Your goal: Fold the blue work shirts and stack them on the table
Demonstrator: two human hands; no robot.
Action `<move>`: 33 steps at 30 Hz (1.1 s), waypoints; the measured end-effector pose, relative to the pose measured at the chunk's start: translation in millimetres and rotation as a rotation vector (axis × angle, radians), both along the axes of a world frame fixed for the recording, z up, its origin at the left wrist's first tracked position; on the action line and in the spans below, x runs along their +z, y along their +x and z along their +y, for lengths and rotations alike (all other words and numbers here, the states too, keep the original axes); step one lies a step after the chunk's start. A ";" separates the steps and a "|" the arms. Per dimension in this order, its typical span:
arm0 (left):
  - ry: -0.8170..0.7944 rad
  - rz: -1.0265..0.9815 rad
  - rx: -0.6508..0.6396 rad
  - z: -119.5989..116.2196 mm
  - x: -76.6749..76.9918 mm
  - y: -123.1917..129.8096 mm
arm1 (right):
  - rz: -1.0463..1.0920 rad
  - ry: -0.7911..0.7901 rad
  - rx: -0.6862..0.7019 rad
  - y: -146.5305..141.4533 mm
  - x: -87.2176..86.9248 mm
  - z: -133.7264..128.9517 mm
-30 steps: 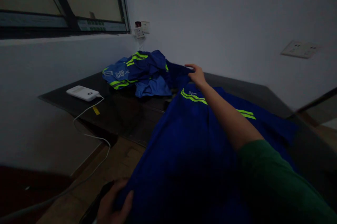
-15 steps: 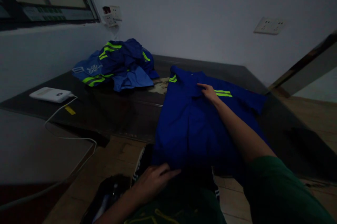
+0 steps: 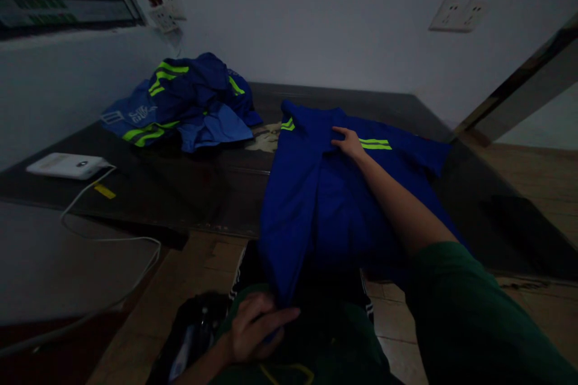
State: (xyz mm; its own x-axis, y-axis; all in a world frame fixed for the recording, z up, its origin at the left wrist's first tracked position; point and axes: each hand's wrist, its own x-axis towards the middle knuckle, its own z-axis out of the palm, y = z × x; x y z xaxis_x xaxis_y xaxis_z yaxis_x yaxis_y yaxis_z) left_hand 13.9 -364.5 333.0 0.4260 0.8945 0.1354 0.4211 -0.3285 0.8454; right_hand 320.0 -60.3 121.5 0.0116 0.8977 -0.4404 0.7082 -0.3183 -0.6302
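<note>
A dark blue work shirt [image 3: 298, 180] with yellow-green stripes lies on the dark table [image 3: 217, 204], its collar toward the wall and its lower part hanging over the near edge. My left hand [image 3: 259, 328] is closed on the shirt's bottom left corner and pulls it into a point close to my body. Higher up, my right hand [image 3: 347, 143] rests on the shirt's chest near the front opening, thumb and forefinger apart, the other fingers partly hidden. The cloth between the two hands is drawn taut.
Crumpled blue clothes [image 3: 194, 102] with bright stripes are heaped at the back left. A white power bank [image 3: 67, 165] with a white cable [image 3: 112, 238] sits at the table's left. A dark flat object [image 3: 528, 228] lies at the right. Wall sockets [image 3: 458, 14] are behind.
My left hand has gripped the shirt's lower corner and drawn it down toward me, tightening the cloth. My right hand stays on the chest, its fingers more spread. The view has shifted slightly.
</note>
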 end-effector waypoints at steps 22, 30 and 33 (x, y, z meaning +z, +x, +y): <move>-0.730 0.014 0.441 -23.1 -81.6 -14.8 | -0.169 -0.010 0.057 23.5 1.0 -6.9; -1.203 -0.206 0.390 -34.0 -107.4 -5.6 | -0.242 0.145 0.100 20.8 -14.9 -29.9; -1.239 -0.232 0.438 -45.4 -98.2 -7.3 | -0.243 0.159 0.099 23.2 -18.9 -29.2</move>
